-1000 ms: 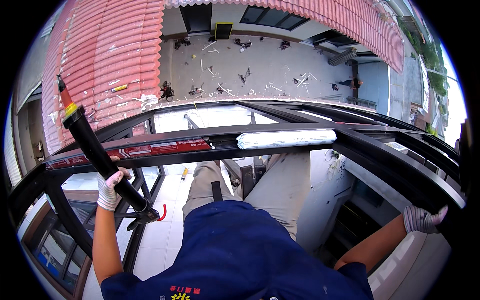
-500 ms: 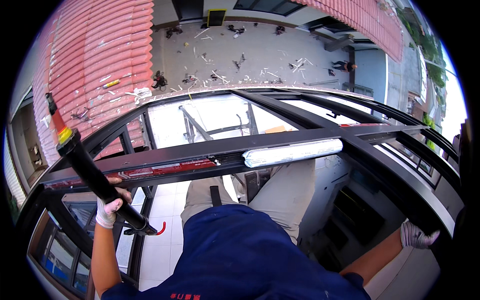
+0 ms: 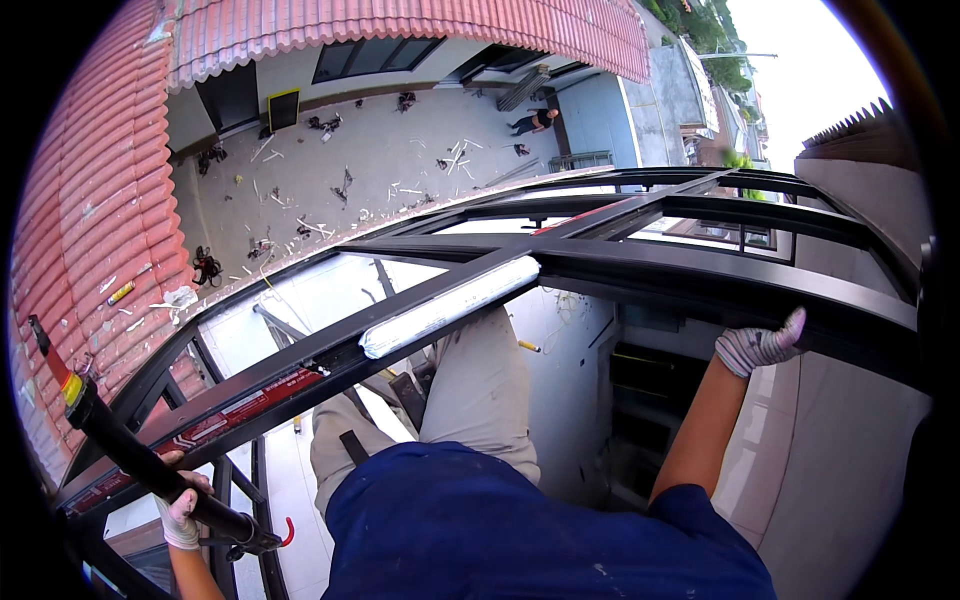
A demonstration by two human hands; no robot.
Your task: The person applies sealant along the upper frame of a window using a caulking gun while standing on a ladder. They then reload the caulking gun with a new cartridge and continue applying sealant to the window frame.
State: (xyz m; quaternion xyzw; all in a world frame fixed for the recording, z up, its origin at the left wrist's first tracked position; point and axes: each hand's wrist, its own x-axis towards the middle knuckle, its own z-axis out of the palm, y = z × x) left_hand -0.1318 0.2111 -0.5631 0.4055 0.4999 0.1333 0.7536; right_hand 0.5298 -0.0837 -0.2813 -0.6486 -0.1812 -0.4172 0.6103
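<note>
Gripping a long black caulking gun (image 3: 150, 465) in a gloved left hand (image 3: 182, 508), a worker in a blue shirt and beige trousers looks down through a black metal roof frame (image 3: 640, 265) high above a courtyard. The fingers of that hand are wrapped tight around the tool's barrel near its trigger end, where a red hook (image 3: 288, 532) shows, and the nozzle points up and to the left, its tip marked with yellow and red. The gloved right hand (image 3: 758, 345) is closed over the edge of a dark frame beam at the right, thumb raised. A white film-wrapped strip (image 3: 450, 306) lies along the middle beam, with a red-labelled section (image 3: 235, 407) lower on the same bar. Red roof tiles (image 3: 95, 190) slope away at left. On the littered concrete courtyard (image 3: 380, 165) far below, another person (image 3: 533, 121) stands near a doorway.
</note>
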